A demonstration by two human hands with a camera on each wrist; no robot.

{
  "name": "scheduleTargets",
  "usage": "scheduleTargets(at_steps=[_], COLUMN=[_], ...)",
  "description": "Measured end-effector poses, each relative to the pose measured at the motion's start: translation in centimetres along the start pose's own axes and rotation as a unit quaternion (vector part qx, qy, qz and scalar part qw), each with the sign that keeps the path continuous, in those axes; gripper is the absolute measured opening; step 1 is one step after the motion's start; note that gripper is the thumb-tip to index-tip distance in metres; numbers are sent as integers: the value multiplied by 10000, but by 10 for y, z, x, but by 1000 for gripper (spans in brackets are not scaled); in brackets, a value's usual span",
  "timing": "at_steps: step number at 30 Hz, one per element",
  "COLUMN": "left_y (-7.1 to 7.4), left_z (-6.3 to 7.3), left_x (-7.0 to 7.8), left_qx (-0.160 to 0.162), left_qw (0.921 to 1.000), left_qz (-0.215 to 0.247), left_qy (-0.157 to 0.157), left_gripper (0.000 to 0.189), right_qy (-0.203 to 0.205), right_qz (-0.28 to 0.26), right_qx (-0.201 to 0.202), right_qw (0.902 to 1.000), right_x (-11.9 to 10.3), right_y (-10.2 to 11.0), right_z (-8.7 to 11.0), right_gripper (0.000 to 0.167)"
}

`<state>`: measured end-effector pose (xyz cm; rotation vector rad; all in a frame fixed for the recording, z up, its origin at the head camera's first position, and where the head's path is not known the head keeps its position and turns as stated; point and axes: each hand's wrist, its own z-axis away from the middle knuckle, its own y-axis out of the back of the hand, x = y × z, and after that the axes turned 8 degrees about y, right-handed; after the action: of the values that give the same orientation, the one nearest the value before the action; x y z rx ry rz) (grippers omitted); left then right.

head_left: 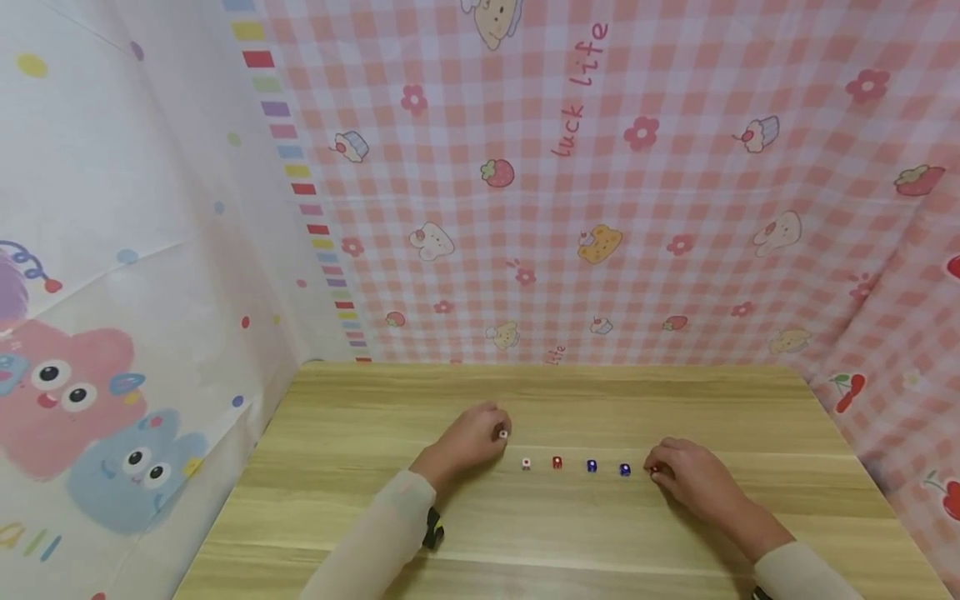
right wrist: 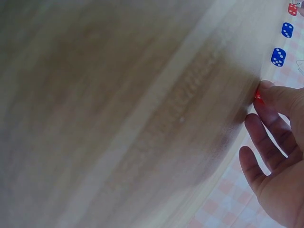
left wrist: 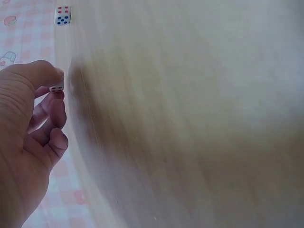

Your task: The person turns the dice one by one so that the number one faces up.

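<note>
Between thumb and fingers my left hand pinches a white die, whose dark pips show in the left wrist view. My right hand pinches a red die at the right end of a row of dice, its fingertips close to the tabletop. From left to right the row holds a white die, a red die, a blue die and a second blue die. The left hand is behind and left of the row's white die. Fingers cover most of both held dice.
The dice stand on a light wood-grain table. Behind it hangs a pink checked cloth, and a white cartoon-printed cloth hangs on the left. A dark band sits by the left sleeve.
</note>
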<state>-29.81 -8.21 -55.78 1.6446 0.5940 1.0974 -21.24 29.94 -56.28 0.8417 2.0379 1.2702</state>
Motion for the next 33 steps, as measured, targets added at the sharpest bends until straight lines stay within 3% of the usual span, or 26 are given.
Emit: scheduleTargets(at_steps=[20, 33], left_y=[4, -2], left_z=[30, 41], left_x=[8, 12], left_qx=[-293, -46], left_qw=[9995, 9986], left_qz=[-108, -490], left_qy=[-97, -169], left_gripper=[9, 6], right_qy=[-65, -81], right_qz=[-66, -39], right_qx=[-61, 18], right_qw=[9999, 10000], right_x=[-4, -3], right_y=[6, 1], right_z=[-3, -2], right_gripper=[25, 27])
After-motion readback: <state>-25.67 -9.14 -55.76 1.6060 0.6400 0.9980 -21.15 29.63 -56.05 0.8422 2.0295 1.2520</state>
